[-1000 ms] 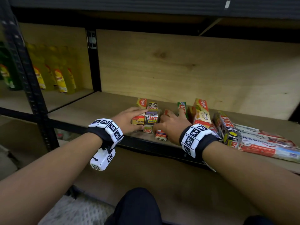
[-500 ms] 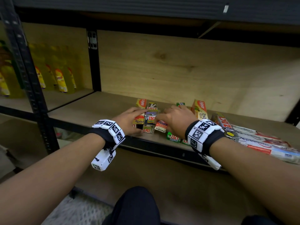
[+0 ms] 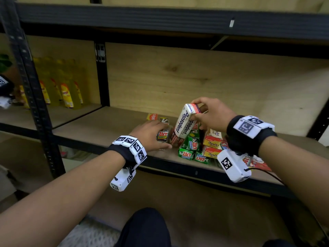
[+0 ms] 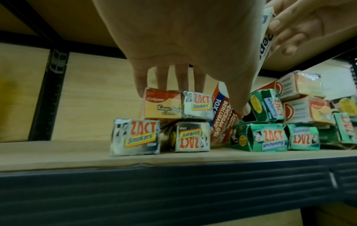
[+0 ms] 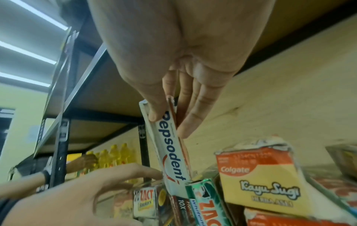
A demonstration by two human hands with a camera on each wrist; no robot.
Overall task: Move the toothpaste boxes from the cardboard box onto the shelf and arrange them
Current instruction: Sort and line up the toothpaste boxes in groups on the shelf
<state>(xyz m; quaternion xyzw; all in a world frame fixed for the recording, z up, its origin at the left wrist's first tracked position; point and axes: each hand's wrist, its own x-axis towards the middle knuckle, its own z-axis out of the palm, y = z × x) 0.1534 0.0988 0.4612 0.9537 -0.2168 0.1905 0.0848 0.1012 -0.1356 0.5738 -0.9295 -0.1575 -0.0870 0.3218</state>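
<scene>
My right hand [image 3: 208,113] pinches the top end of a white Pepsodent box [image 3: 184,123] [image 5: 172,152], tilted steeply with its lower end among the boxes on the wooden shelf [image 3: 106,125]. My left hand [image 3: 151,134] lies with straight fingers [image 4: 160,79] on a small stack of silver Zact Smokers boxes [image 4: 135,136] and an orange Colgate box [image 4: 162,105]. Green Zact Whitening boxes [image 3: 188,148] [image 4: 266,137] and orange Colgate Kayu Sugi boxes [image 3: 211,141] [image 5: 258,180] are piled to the right. The cardboard box is not in view.
Yellow bottles [image 3: 65,90] stand in the neighbouring bay on the left, beyond a black upright post [image 3: 101,73]. Another person's hand [image 5: 83,160] reaches there. A black shelf beam [image 3: 160,20] runs overhead. More long red and white boxes [image 3: 258,161] lie at the right.
My right hand has lifted a Pepsodent box up on end from the pile. The left hand stays on the left stack. The green boxes now lie uncovered at the shelf front.
</scene>
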